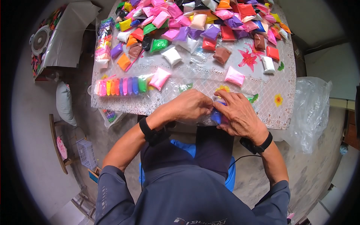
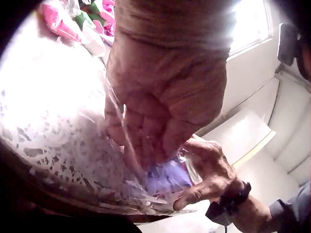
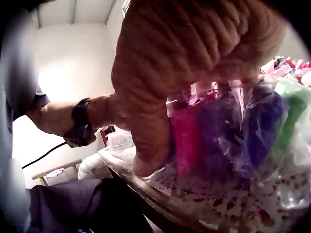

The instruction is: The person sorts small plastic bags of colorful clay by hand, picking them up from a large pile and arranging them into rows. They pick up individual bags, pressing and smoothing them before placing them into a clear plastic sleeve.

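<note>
At the table's near edge, a clear plastic bag (image 3: 294, 182) holds a row of soft colored packets. In the right wrist view these include a magenta packet (image 3: 185, 141), a dark blue packet (image 3: 262, 128) and a green packet (image 3: 293, 119). My right hand (image 1: 242, 114) grips the bagged row from above, its thumb on the near side and its fingers on the far side. My left hand (image 1: 190, 105), fingers curled, pinches the bag's clear film at the left end. Between both hands a blue packet (image 1: 216, 117) shows; the rest of the row is hidden under the right hand.
A filled bag of colored packets (image 1: 122, 87) lies at the left, and another (image 1: 104, 45) behind it. Single pink packets (image 1: 160, 78) lie nearby. A large heap of packets (image 1: 198, 22) covers the back. Clear plastic sheeting (image 1: 311, 108) hangs off the right edge.
</note>
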`<state>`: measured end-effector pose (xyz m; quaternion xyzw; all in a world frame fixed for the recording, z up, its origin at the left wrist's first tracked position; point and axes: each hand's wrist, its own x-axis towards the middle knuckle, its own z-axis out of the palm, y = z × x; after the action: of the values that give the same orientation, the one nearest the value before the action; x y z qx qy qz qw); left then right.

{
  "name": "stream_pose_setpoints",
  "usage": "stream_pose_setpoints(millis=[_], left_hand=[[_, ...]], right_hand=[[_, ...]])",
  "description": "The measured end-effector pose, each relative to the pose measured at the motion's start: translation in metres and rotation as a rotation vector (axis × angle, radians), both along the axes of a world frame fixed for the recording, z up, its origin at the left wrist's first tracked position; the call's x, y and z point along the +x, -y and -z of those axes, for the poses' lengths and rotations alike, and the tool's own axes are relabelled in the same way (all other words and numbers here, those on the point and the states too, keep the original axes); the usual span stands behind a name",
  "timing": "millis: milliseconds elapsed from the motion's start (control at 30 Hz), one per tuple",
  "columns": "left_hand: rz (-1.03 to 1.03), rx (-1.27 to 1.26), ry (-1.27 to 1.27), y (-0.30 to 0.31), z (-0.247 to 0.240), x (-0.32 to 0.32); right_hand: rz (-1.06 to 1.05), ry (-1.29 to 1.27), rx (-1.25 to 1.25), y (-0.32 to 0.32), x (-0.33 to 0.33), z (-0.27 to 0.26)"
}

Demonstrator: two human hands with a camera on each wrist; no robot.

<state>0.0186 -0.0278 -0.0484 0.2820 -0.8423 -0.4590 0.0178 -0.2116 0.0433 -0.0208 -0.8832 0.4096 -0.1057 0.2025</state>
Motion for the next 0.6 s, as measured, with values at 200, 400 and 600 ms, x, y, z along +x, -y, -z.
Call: stream_pose_setpoints(millis=[200,400,600], left_hand=[[-0.033,0.066,0.001,-0.003,0.005,0.002],[-0.06,0.07,-0.006,-0.006,0.001,0.001],[-0.079,-0.048,0.005,-0.014,-0.015,0.002]], right_hand=[[-0.011,-0.008,0.003,0.001,-0.001,0.005],[-0.051,0.008,0.004,0.001,-0.003,0.005],[-0.017,0.069,-0.052,0.001,0.0,0.006]])
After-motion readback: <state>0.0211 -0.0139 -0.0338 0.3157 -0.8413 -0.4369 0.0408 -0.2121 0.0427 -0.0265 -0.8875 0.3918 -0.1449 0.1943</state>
